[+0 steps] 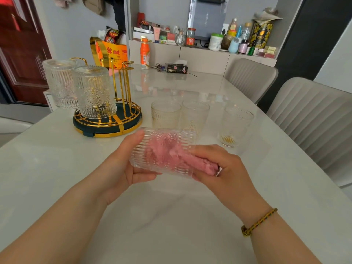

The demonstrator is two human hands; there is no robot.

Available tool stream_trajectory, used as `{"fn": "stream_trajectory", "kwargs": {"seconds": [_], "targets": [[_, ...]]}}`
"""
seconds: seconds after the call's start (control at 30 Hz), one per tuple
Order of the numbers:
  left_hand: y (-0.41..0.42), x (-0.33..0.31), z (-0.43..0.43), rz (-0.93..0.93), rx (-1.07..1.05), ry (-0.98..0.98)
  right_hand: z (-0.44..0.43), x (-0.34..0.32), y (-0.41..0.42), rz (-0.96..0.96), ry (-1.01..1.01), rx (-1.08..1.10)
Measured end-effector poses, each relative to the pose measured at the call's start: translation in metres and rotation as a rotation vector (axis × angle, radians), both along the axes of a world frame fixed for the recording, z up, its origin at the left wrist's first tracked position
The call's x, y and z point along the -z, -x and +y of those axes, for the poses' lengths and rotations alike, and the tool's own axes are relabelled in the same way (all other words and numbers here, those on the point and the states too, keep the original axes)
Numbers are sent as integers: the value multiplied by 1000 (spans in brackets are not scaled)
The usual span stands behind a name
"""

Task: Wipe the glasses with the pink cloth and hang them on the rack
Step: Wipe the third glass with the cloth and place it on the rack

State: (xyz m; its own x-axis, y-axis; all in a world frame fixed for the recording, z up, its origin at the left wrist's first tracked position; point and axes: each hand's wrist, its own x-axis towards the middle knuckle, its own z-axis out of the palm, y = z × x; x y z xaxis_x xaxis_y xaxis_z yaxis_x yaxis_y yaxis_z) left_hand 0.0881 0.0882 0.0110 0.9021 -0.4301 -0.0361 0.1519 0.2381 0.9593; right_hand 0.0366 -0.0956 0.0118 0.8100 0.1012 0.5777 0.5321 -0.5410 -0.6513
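Note:
My left hand (122,164) grips a ribbed clear glass (141,161) lying sideways above the table, its mouth facing right. My right hand (224,168) holds the pink cloth (198,161), which is pushed into that glass. The gold rack (122,88) on a dark round base stands at the left. Two patterned glasses hang upside down on it, one in front (94,92) and one behind (61,82). Three more glasses stand upright on the table beyond my hands, at the left (165,113), in the middle (195,115) and at the right (235,126).
The white marble table (171,216) fills the view. At its far end are an orange bottle (145,53), keys and a dark tissue pack (177,68). Two grey chairs (312,115) line the right side. A cluttered shelf runs along the back wall.

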Motion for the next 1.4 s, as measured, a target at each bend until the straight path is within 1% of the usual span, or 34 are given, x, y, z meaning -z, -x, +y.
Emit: {"fn": "stream_trajectory", "kwargs": {"seconds": [0.07,0.13,0.2,0.3,0.37,0.43,0.5,0.53,0.6,0.67,0.77,0.87,0.97,1.07,1.17,1.23,1.3,1.4], "targets": [[0,0,1,-3,-20,47,-1,-2,1,-1,-37,21],[-1,-1,2,-3,-41,95,-4,-4,2,-12,-24,78],[-2,-1,4,9,-56,140,-6,-7,2,21,-21,129],[-3,0,5,41,-74,195,-7,-9,3,104,-140,165],[-3,-1,6,52,-73,241,-7,-11,2,204,-324,180],[-4,-3,7,54,-57,313,-10,-12,2,314,-576,159],[-7,-4,10,80,-75,408,-13,-12,1,440,-872,31],[-8,-3,12,101,-85,461,-13,-12,1,486,-986,-51],[-10,-3,14,146,-84,556,-10,-11,0,569,-1115,-145],[-9,-3,12,186,-85,576,-2,-8,0,640,-1138,-231],[-5,-2,6,239,-74,490,8,0,0,732,-1105,-360],[-2,1,1,258,-37,400,14,8,-3,782,-1085,-320],[0,3,-4,234,27,392,16,11,-2,809,-1063,-277],[3,5,-5,175,140,407,15,8,-1,764,-1002,-213],[5,4,-4,124,221,381,12,4,1,667,-1013,-208],[6,5,-3,97,247,377,10,2,2,656,-1043,-204],[5,6,-3,30,231,393,9,0,2,663,-1083,-217],[3,7,-3,-47,107,419,6,-2,1,677,-1131,-149]]}}
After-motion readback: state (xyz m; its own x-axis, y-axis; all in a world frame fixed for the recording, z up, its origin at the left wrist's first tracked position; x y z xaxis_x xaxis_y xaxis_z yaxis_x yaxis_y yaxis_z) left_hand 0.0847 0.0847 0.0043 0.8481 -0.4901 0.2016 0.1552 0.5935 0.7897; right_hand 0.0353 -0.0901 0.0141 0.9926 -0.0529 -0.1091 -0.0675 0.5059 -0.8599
